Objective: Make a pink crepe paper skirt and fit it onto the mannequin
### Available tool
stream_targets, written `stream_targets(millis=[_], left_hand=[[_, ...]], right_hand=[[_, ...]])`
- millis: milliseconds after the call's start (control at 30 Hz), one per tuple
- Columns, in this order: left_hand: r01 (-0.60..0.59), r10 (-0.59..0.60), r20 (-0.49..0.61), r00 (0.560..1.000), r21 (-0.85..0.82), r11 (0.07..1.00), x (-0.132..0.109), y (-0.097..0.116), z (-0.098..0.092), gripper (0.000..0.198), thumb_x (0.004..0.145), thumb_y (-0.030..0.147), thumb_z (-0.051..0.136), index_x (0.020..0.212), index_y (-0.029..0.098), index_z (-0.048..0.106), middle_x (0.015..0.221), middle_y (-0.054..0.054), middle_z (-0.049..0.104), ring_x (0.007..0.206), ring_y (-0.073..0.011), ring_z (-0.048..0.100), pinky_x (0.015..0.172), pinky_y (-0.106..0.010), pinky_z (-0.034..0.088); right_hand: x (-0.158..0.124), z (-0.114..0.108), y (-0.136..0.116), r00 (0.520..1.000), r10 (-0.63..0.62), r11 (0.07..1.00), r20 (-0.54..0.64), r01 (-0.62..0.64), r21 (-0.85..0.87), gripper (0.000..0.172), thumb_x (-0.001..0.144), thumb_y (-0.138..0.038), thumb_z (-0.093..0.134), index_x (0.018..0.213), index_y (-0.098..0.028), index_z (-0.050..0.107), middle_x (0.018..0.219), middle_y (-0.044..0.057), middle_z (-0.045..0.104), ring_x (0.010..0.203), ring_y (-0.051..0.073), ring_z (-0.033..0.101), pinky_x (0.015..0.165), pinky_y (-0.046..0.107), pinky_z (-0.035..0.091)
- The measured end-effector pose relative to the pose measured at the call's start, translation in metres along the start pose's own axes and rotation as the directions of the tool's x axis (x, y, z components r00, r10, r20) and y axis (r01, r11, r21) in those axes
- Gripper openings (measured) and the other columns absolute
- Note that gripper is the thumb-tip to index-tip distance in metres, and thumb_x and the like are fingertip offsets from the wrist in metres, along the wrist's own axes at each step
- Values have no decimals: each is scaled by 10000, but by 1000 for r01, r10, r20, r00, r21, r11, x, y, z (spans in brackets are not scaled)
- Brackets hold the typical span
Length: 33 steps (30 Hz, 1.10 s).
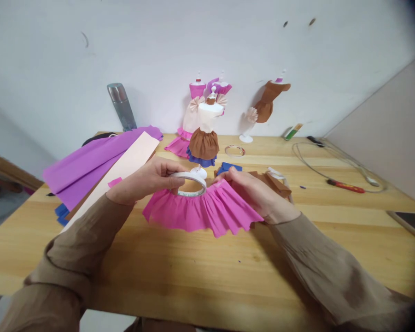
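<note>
A roll of white tape is pinched in my left hand, its thumb through the ring. Along the roll's lower edge hangs a gathered strip of pink crepe paper, spreading into pleats like a small skirt. My right hand is closed at the strip's upper right end, its fingertips partly hidden behind the paper. Just beyond stands a small dress form with a white top, a brown gathered skirt and a blue layer beneath. Both hands are above the wooden table.
Purple crepe paper and a pale sheet lie left, near a grey bottle. More dressed forms, including a brown one, stand by the wall. Folded brown paper, a red-handled tool and a phone lie right.
</note>
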<state>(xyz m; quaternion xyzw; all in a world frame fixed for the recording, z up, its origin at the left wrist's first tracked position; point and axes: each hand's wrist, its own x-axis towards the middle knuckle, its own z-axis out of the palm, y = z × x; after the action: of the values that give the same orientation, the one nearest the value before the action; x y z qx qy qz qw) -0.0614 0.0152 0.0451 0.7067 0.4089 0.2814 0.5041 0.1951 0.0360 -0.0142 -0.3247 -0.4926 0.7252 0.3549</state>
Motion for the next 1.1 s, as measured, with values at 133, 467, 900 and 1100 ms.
stream_targets(millis=[133,467,900,1100], left_hand=[[18,-18,-3,1000,7,1000,1,1,1,148,807,246,698,851,108,724,667,-5,634,612,-85,550,567,-180,436],[97,-101,168,981,29,995,3,-5,-2,334,861,445,641,845,114,676,619,-1,614,570,-87,546,564,-196,441],[318,-291,401,869,-2,948,5,-13,13,606,813,646,609,1173,159,602,875,-44,670,586,-102,613,514,-205,450],[314,-228,458,859,-120,942,13,-28,36,429,813,556,664,836,128,631,653,4,605,553,-87,524,529,-207,410]], right_hand=[[-2,1,-2,998,67,998,-10,-67,-2,409,660,-545,810,847,-186,755,811,59,731,742,168,667,681,274,533],[0,0,2,997,44,996,-58,-49,-81,251,589,-314,893,719,-167,738,733,26,733,670,122,666,658,235,526],[-9,15,1,993,57,998,107,-54,-34,203,695,-272,836,833,-151,750,727,6,721,622,82,645,594,185,501],[-4,21,14,987,113,993,114,-108,-54,281,664,-342,855,825,-145,736,721,6,725,617,85,649,611,200,507]])
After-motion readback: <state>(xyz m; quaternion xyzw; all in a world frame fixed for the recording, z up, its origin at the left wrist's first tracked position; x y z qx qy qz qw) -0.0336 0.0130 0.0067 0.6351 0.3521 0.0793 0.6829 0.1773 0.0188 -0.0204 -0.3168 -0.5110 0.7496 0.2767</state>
